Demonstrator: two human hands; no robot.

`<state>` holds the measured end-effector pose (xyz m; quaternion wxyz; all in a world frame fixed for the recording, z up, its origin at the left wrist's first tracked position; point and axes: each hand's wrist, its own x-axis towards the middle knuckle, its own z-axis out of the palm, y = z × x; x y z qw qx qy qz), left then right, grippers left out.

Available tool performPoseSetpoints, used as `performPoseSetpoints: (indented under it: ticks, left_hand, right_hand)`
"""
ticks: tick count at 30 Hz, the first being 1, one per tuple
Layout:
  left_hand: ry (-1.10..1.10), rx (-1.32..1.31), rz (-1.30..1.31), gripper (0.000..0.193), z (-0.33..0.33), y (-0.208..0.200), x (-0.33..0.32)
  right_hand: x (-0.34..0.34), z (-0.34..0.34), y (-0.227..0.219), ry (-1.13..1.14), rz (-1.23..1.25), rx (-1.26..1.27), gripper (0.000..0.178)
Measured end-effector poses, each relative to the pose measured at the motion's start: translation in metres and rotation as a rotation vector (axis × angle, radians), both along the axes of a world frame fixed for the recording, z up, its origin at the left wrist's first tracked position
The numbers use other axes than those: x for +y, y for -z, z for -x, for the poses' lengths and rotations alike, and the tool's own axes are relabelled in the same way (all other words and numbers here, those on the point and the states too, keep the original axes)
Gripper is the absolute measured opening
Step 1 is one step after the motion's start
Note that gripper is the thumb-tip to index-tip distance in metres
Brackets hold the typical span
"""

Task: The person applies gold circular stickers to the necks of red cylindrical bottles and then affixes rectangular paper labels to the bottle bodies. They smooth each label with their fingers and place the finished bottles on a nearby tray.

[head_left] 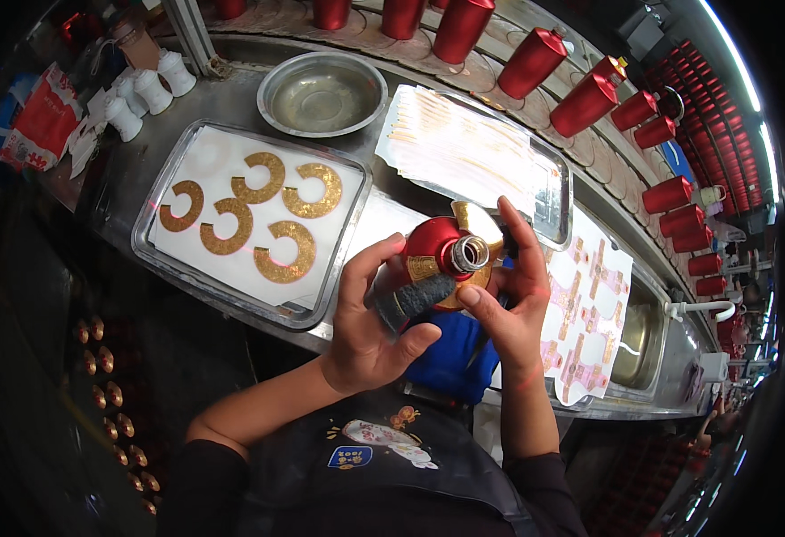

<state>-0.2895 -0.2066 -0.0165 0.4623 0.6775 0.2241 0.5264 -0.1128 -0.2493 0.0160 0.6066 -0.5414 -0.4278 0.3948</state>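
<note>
A red metallic bottle [431,240] with an open threaded neck [469,254] is tilted toward me between my hands. A curved gold label [476,224] lies around its neck and shoulder, its upper end standing out. My left hand [370,318] curls along the bottle's left side, thumb apart. A dark grey strip-like piece [413,300] crosses the bottle's near side by that hand; what holds it is unclear. My right hand [519,309] has its thumb on the gold label, its fingers curled behind the far right side. Blue cloth [450,358] sits below the bottle.
Several C-shaped gold labels lie on white sheets in a metal tray [146,224]. Behind are a metal basin [271,103] and a tray of backing paper [464,148]. Patterned label sheets [589,313] lie near a sink [640,345]. Red bottles [533,63] line a curved conveyor.
</note>
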Motion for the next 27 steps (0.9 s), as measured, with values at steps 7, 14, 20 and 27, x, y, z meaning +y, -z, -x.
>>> performPoseSetpoints:
  ticks: [7, 14, 20, 27]
  left_hand:
    - [-0.03, 0.122, -0.003, 0.05, 0.007, -0.003, 0.018]
    - [-0.175, 0.364, -0.323, 0.04, 0.021, -0.006, 0.006]
    - [-0.295, 0.486, -0.54, 0.037, 0.019, -0.019, 0.0]
    - [-0.349, 0.613, -0.596, 0.029, 0.007, -0.032, -0.01]
  right_hand:
    - [-0.001, 0.0, -0.001, -0.014, -0.024, -0.001, 0.089]
    - [0.003, 0.002, 0.001, -0.056, -0.063, 0.077, 0.085]
    - [0.008, 0.0, 0.002, -0.106, -0.152, 0.282, 0.071]
    - [0.008, -0.003, 0.001, -0.1, -0.106, 0.237, 0.061]
